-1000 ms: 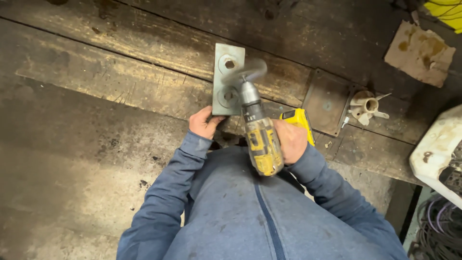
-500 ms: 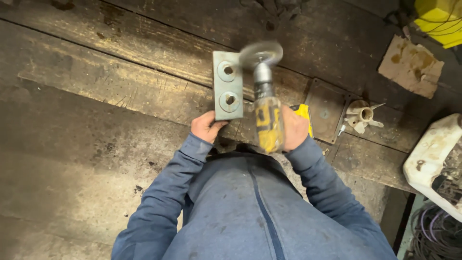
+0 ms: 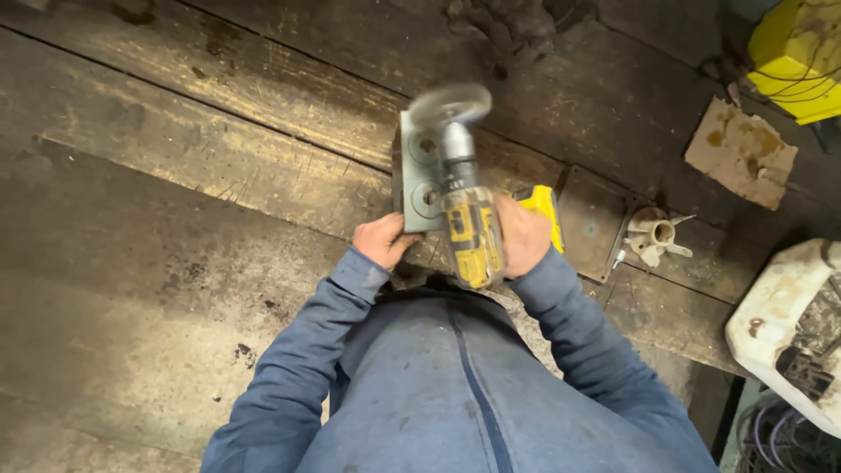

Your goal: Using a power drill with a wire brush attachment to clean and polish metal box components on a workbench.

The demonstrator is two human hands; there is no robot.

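My right hand (image 3: pixel 524 236) grips a yellow and black cordless drill (image 3: pixel 471 229) with a round wire brush wheel (image 3: pixel 450 104) on its tip, blurred by motion. The wheel is above the far end of a grey metal plate (image 3: pixel 415 180) with two round holes. My left hand (image 3: pixel 382 239) holds the near end of that plate against the dark wooden boards. Both arms wear blue sleeves.
A dark square metal plate (image 3: pixel 589 225) lies right of the drill, with a pale plastic fitting (image 3: pixel 654 234) beside it. A cardboard scrap (image 3: pixel 739 151), a yellow container (image 3: pixel 797 54) and a white casing (image 3: pixel 784 324) sit at the right. A grey rag (image 3: pixel 508 22) lies at the top.
The drill has swung from the plate's lower hole up past its far end. My view has shifted slightly. My left hand stays on the plate's near end.
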